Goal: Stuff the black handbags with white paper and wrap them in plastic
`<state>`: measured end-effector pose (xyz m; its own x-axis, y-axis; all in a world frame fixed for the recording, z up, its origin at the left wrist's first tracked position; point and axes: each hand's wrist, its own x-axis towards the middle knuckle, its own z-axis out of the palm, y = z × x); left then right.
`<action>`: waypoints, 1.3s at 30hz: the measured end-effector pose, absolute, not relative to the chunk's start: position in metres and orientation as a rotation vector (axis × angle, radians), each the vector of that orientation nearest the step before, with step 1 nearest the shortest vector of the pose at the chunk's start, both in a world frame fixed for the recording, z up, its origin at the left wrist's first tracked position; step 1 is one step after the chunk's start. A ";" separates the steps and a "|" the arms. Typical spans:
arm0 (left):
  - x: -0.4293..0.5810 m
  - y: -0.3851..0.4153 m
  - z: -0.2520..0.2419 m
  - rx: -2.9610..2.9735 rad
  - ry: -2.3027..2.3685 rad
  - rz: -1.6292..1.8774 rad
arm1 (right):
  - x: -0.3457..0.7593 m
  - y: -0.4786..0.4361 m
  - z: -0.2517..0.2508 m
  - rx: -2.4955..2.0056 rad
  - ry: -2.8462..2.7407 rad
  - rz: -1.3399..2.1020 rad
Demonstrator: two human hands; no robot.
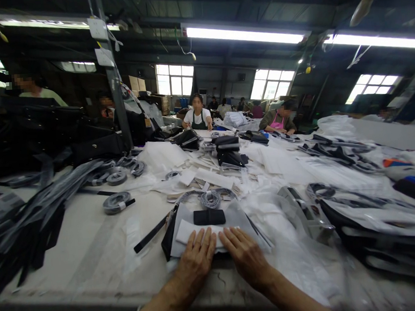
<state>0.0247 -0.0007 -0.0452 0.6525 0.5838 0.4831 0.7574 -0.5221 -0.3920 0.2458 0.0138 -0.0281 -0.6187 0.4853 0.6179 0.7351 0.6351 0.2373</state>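
Note:
My left hand [196,258] and my right hand [245,254] lie flat side by side, fingers stretched out, pressing on a folded white sheet [189,231] at the near edge of the table. The sheet rests on a grey and black bag piece [237,217] with a small black rectangular pad [209,217] just beyond my fingertips. A black strap [151,235] runs out to the left of the bag piece. A coiled grey cord [210,200] lies behind the pad.
The long work table [93,237] holds rolls of grey tape [116,202], clear plastic bags [297,244], white sheets and black bag parts [374,239]. Dark straps pile up at the left [28,218]. Several people work at the far end [198,114].

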 end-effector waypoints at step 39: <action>0.004 0.033 -0.022 -2.243 -0.816 -0.683 | 0.201 0.019 -0.005 -0.960 -2.199 -0.591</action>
